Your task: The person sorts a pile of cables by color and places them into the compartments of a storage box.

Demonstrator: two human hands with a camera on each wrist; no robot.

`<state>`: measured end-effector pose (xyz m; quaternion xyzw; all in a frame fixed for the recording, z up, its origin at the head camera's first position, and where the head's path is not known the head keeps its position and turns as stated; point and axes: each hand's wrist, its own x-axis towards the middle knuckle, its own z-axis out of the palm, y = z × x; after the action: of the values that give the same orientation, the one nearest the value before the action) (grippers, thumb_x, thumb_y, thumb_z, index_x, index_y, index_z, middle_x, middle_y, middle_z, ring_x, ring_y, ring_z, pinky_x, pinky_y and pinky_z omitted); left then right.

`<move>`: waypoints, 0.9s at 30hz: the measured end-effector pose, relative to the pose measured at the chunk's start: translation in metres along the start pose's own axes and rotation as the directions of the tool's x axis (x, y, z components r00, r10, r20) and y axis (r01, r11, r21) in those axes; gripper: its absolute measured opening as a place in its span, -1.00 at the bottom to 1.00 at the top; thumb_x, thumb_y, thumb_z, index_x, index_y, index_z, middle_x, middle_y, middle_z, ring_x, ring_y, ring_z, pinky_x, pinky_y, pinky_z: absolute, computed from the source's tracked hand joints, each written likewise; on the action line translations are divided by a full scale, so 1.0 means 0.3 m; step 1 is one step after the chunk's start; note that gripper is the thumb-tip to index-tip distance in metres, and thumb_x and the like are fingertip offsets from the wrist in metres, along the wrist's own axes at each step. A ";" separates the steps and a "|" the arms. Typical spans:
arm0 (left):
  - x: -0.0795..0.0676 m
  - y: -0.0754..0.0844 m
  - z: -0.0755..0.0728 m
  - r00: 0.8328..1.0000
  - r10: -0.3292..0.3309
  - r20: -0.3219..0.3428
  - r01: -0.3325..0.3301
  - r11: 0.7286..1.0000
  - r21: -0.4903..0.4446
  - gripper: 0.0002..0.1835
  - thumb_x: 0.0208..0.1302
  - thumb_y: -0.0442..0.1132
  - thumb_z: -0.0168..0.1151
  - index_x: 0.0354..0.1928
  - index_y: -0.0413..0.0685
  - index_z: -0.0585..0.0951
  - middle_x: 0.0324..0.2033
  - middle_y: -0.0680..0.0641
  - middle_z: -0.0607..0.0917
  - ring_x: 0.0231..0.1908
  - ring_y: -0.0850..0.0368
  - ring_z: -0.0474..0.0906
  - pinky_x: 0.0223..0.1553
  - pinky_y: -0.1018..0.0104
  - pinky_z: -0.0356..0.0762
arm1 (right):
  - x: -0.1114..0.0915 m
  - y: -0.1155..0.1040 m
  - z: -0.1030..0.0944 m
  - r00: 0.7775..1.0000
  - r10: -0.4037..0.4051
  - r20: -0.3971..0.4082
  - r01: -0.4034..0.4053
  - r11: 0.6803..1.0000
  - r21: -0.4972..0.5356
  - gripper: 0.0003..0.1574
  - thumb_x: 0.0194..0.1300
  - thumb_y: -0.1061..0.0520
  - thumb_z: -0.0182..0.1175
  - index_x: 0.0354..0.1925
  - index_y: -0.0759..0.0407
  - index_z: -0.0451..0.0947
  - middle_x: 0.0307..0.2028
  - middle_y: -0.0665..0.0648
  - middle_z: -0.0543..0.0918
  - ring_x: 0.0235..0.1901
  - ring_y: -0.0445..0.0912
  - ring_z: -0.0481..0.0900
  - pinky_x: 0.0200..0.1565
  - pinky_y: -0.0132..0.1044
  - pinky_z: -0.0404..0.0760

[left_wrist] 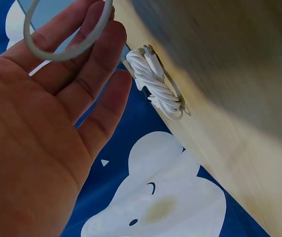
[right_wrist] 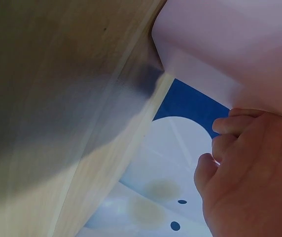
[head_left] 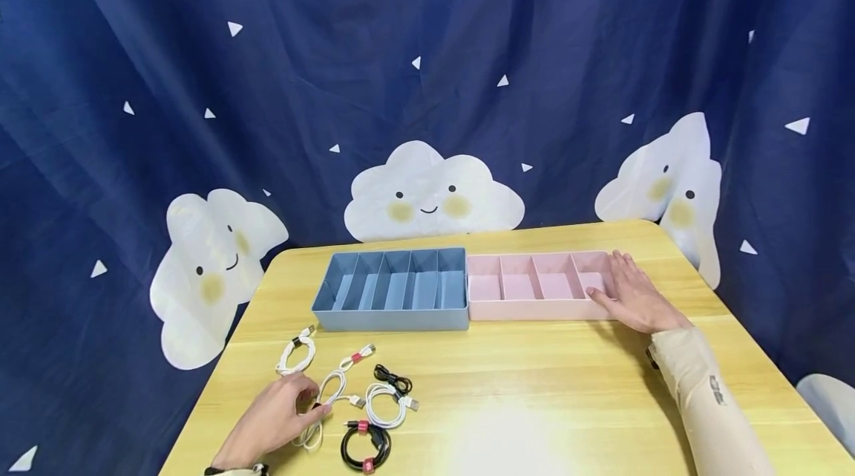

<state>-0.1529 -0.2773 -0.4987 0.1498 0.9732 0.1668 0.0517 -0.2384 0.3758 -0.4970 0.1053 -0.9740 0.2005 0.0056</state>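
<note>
At the far left, a tied white cable [left_wrist: 156,86] lies on the worktop [head_left: 568,379], just beyond the left hand [head_left: 274,416]. This hand has its fingers bent and seems to pinch a looped cable [left_wrist: 57,57] with the thumb, near its dark tie. The looped cable should be light, soft and springy, a little slippery, and not fragile except at the plugs; the tied middle is the best place to take hold, because a loose loop would swing. To its right lie a red tie [head_left: 356,358], a small black cable [head_left: 392,378], a white coil [head_left: 384,388] and a black coil [head_left: 384,442]. Behind them stands the blue box [head_left: 390,320], and beside it the pink box [head_left: 534,310]. At the right end of the pink box, the right hand [head_left: 637,301] holds the end wall, the thumb over the rim and the fingers along the outside. The pink box looks stiff, smooth and light. The exact contact of the left thumb is hidden in the left wrist view, the loop there is cut off by the top edge, and I cannot tell which cable the red tie binds.
</note>
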 end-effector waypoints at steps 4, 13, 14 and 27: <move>0.001 0.000 0.003 1.000 -0.008 0.006 0.008 1.000 0.009 -0.71 0.14 0.16 0.51 -0.37 0.20 0.64 -0.47 0.18 0.49 -0.45 0.38 0.29 -0.38 0.43 0.31 | -0.001 -0.002 0.001 1.000 -0.002 -0.004 0.002 1.000 0.000 0.21 0.54 -0.29 -0.05 0.54 0.65 -0.25 0.55 0.66 -0.21 0.58 0.52 -0.20 0.52 0.39 -0.11; -0.002 -0.007 0.010 0.999 -0.035 0.036 0.034 0.999 0.026 -0.73 0.11 0.08 0.54 -0.47 0.21 0.62 -0.54 0.18 0.48 -0.54 0.37 0.27 -0.46 0.43 0.26 | 0.000 0.003 0.006 1.000 -0.012 -0.004 0.012 1.000 0.004 0.20 0.55 -0.28 -0.06 0.53 0.65 -0.25 0.56 0.66 -0.22 0.58 0.51 -0.21 0.54 0.37 -0.13; -0.003 -0.007 0.012 0.999 -0.035 0.041 0.034 0.999 0.025 -0.73 0.11 0.07 0.54 -0.48 0.20 0.62 -0.55 0.18 0.47 -0.55 0.36 0.27 -0.47 0.43 0.24 | 0.001 0.003 0.008 1.000 -0.013 -0.002 0.013 1.000 0.001 0.20 0.54 -0.28 -0.06 0.54 0.65 -0.24 0.56 0.66 -0.22 0.58 0.51 -0.21 0.54 0.37 -0.13; -0.005 0.003 0.025 0.998 -0.058 0.015 0.058 0.998 0.021 -0.77 0.10 -0.08 0.54 -0.51 0.16 0.62 -0.61 0.18 0.46 -0.60 0.36 0.26 -0.50 0.45 0.24 | 0.001 0.001 0.009 1.000 -0.005 -0.010 0.005 1.000 0.000 0.20 0.53 -0.29 -0.04 0.54 0.64 -0.22 0.56 0.65 -0.18 0.58 0.50 -0.18 0.53 0.38 -0.09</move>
<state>-0.1502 -0.2746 -0.5052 0.1233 0.9783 0.1543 0.0624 -0.2387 0.3748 -0.4996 0.1069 -0.9737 0.2009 0.0109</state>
